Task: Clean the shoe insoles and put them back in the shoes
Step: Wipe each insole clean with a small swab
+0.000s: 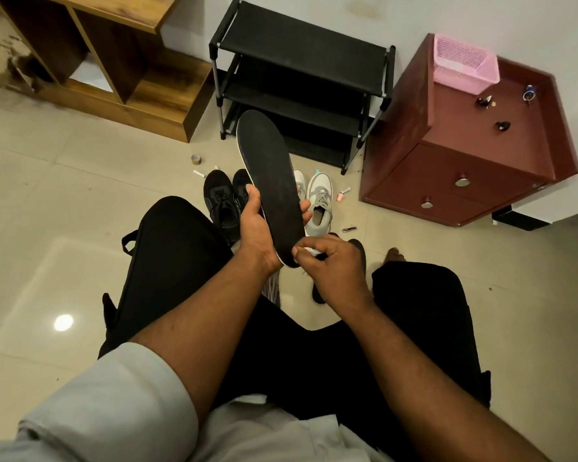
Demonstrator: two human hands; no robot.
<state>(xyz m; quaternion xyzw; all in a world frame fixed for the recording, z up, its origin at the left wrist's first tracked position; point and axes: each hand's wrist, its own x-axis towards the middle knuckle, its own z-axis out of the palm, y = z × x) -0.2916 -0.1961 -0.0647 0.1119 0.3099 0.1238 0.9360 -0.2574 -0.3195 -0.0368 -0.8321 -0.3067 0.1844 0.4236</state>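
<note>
We begin at the right hand [331,265]: its thumb and fingers are curled, pinching a small white wipe or tissue [311,251] against the heel end of the long black fabric-topped insole with a white rim [271,181]. The left hand [257,225] grips that insole from beneath near its lower half – thumb on one edge, fingertips wrapping up over the other – and holds it tilted, toe end up, above the knees and clear of the floor.

Beyond the hands, two pairs of shoes stand on the tiled floor: one pair of black lace-up trainers [221,198] and one pair of grey-and-white lace-up trainers [317,201], four shoes in total. The insole covers part of the inner shoe of each pair.

Count: one insole in view, one wipe, two pairs of shoes. Whether other insoles are still inside the shoes we cannot tell.

Progress, as we judge it – early to middle. One insole is out and under cleaning at the heel; none is visibly refitted. Remaining: finish this insole, treat the others, and seat each one in its shoe.
</note>
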